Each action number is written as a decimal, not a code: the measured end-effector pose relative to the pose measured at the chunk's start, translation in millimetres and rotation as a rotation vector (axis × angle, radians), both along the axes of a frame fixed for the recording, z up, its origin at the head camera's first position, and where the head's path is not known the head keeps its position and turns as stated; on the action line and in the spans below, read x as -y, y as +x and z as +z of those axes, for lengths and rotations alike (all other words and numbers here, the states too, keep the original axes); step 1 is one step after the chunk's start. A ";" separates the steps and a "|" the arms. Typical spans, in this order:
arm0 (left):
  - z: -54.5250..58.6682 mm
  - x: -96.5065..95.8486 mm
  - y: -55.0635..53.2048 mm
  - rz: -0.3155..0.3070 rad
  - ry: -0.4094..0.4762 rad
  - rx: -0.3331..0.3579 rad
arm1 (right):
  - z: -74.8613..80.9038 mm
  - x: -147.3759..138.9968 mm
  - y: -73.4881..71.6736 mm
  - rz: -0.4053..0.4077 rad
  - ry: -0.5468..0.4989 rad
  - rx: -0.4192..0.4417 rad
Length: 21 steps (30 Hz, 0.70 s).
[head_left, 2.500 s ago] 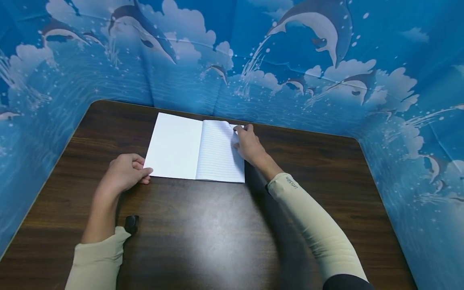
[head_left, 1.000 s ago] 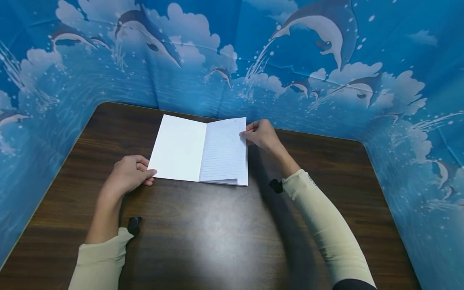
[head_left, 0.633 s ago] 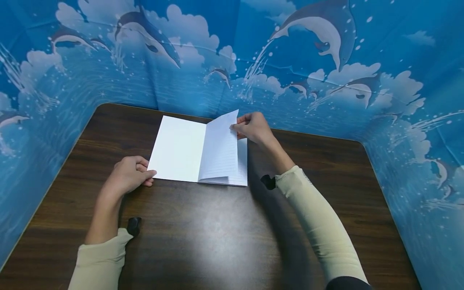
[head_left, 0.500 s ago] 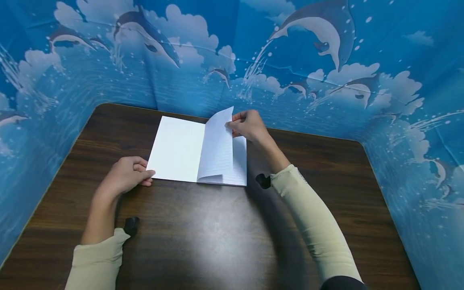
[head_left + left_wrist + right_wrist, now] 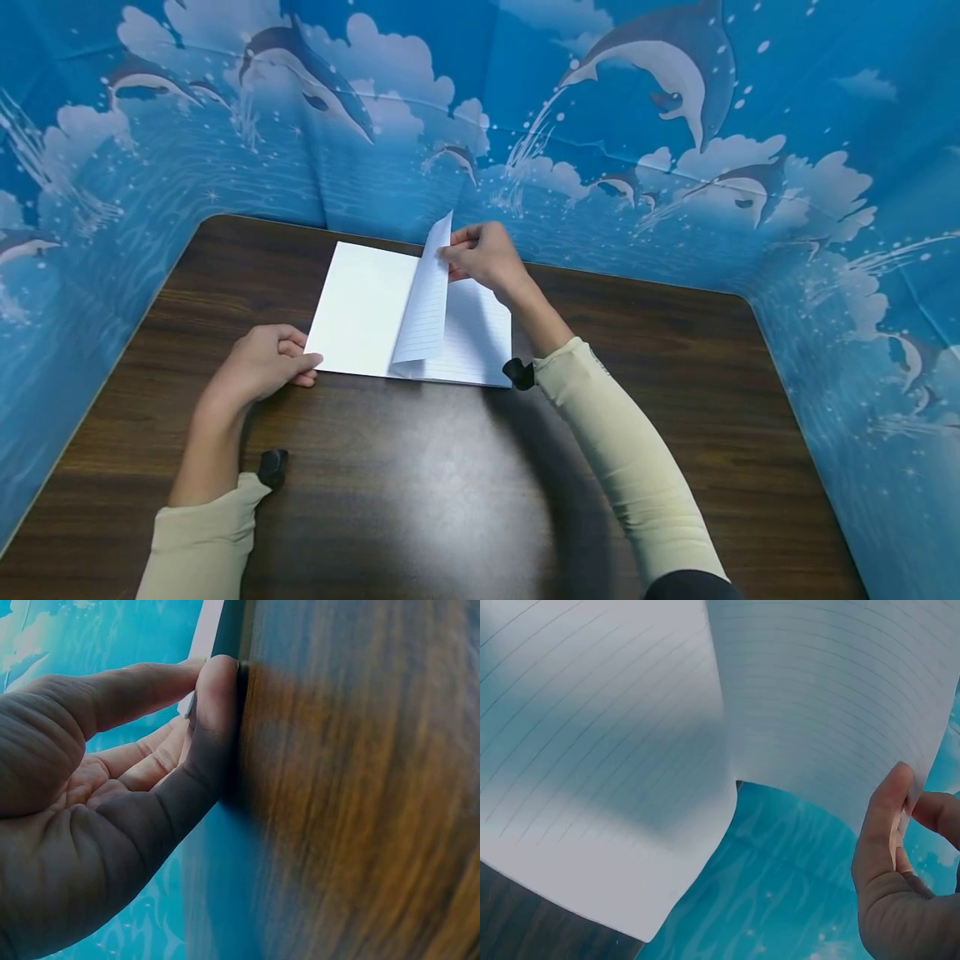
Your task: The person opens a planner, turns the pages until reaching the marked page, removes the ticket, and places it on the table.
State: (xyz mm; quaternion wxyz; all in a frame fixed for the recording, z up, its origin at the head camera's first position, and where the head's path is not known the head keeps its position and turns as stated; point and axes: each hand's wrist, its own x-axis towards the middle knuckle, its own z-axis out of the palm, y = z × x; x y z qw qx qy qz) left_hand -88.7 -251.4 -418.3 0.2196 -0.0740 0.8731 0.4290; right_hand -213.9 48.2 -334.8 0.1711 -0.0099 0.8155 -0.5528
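Note:
An open notebook (image 5: 363,308) lies on the brown wooden table, its left side plain white and its right side ruled with lines. My left hand (image 5: 262,362) pinches the lower left corner of the cover between thumb and fingers; the left wrist view shows the thumb (image 5: 150,690) meeting the fingertips at that edge. Near the far edge, my right hand (image 5: 487,254) pinches a lifted ruled page (image 5: 427,308) by its outer edge. That page stands up curved near the spine. In the right wrist view, thumb and fingers hold the raised page (image 5: 817,712), and the ruled page beneath (image 5: 600,750) lies flat.
The wooden table (image 5: 420,500) has rounded far corners. A blue cloth with dolphins (image 5: 375,183) hangs behind it and along both sides. Beige sleeves (image 5: 630,450) cover the forearms, with a dark wrist device (image 5: 273,468) by the left cuff.
My right hand has taken hold of the ruled page by its outer edge, lifted it and carried it leftward toward the spine, uncovering the page underneath. The left hand keeps its grip at the corner.

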 end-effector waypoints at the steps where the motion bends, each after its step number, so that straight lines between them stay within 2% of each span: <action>1: 0.0 -0.1 -0.1 0.000 -0.001 0.001 | -0.4 2.1 0.2 0.005 -0.009 0.000; 9: 0.8 -0.7 -0.2 0.005 0.000 0.016 | -6.6 18.6 0.9 0.027 -0.051 0.003; 21: -1.9 0.2 -3.2 0.017 -0.006 0.034 | -15.2 51.4 5.2 0.076 -0.008 -0.039</action>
